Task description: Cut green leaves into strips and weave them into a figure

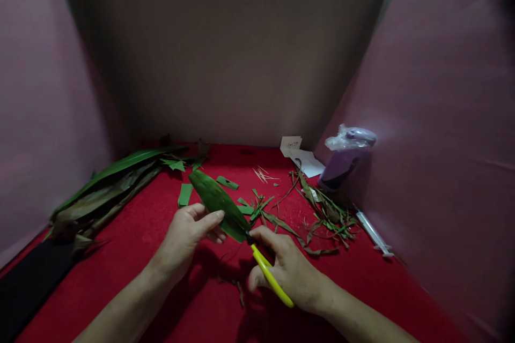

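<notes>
My left hand (pixel 196 230) pinches a broad green leaf (pixel 219 201) between thumb and fingers, holding it above the red cloth. My right hand (pixel 284 265) is closed around a pair of yellow-handled scissors (pixel 271 278). The dark end of the scissors is at the leaf's lower right end; the blades are mostly hidden there. Just beyond the leaf lie cut green pieces, among them a squarish leaf piece (pixel 185 194) and a longer leaf piece (pixel 227 183) with a hole in it.
Long leaves (pixel 116 171), green and dried, lie at the left near a black strip (pixel 36 278). Toothpicks (pixel 263 174) and white papers (pixel 308 163) are at the back. On the right are leaf scraps (pixel 330 220), a purple bottle (pixel 341 166) and a syringe (pixel 374 234), beside the wall.
</notes>
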Demonstrator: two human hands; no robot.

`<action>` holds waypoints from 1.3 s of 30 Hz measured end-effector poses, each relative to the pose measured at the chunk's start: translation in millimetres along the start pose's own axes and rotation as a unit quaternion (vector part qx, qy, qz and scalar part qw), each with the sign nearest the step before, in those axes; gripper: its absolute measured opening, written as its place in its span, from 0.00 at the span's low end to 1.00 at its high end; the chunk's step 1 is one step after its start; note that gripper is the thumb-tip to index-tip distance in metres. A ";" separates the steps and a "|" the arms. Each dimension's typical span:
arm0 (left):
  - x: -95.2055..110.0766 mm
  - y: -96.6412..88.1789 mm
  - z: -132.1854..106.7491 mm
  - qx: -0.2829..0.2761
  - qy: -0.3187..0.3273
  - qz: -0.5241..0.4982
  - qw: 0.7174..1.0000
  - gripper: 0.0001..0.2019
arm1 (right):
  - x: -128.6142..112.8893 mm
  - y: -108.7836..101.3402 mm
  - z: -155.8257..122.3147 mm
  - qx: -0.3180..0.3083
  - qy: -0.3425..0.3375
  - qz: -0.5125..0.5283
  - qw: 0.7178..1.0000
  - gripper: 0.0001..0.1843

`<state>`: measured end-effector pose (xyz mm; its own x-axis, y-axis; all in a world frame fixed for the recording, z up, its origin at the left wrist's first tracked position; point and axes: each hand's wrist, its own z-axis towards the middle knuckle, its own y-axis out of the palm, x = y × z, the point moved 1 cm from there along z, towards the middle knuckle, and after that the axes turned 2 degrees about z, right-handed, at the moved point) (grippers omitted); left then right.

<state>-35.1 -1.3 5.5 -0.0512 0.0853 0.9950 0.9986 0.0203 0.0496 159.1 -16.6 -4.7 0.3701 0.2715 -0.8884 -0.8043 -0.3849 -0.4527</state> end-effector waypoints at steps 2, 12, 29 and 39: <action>-0.5 0.9 -0.5 -0.011 0.003 0.010 1.000 0.08 | -0.6 0.1 0.1 -0.002 -0.003 -0.002 1.000 0.20; -3.4 2.8 -1.8 -0.012 -0.008 0.011 1.000 0.09 | 12.5 11.1 -2.9 -0.047 0.004 0.130 0.990 0.12; -1.8 5.8 -3.7 -0.048 -0.036 -0.040 0.997 0.07 | 13.1 11.5 -1.7 0.025 0.062 0.073 0.995 0.33; -4.4 6.6 -2.0 -0.063 -0.049 -0.052 0.995 0.08 | 19.0 20.8 1.3 0.029 0.017 0.165 0.986 0.22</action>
<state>-28.3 -3.5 1.6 -0.1497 0.1863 0.9710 0.9816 -0.0899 0.1686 148.8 -18.3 -30.9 0.0975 0.1101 -0.9891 -0.9081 -0.3968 -0.1336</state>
